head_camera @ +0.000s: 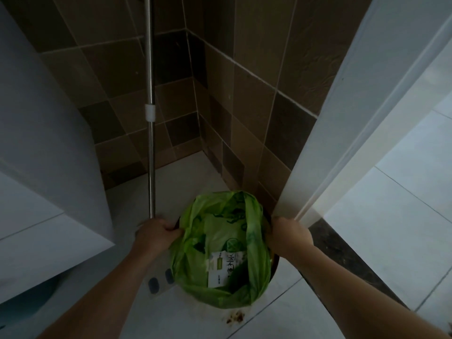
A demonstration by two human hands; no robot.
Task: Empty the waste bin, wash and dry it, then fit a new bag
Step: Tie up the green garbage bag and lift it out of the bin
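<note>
I've got the waste bin [274, 263] on the floor in the corner, tucked between the tiled wall [256, 94] and the white door frame [342, 143], w/ the green bag [220, 253] still lining it and draped over the rim. My left hand [156, 234] is curled round the rim on its side, fingers hooked at the bag's edge; my right hand [288, 232] grips the opposite side, though in this dim light I can't say for sure whether it has bag, rim or both.

What worries me: the bag isn't empty (there's a white printed packet [225, 267] down inside, prob more under it), so if I lift unevenly the bin tilts and stuff tips out. The bag looks thin; pulling on the plastic alone could tear it or slip it off the rim.

The mop handle [152, 143] stands just beside my left hand, so a careless swing knocks it over. The door frame is tight by my right hand, easy to bang the bin on it. Also there's a brown stain [236, 317] on the floor tile [367, 228] near the bin, maybe a leak, so drips are likely once it's up.
</note>
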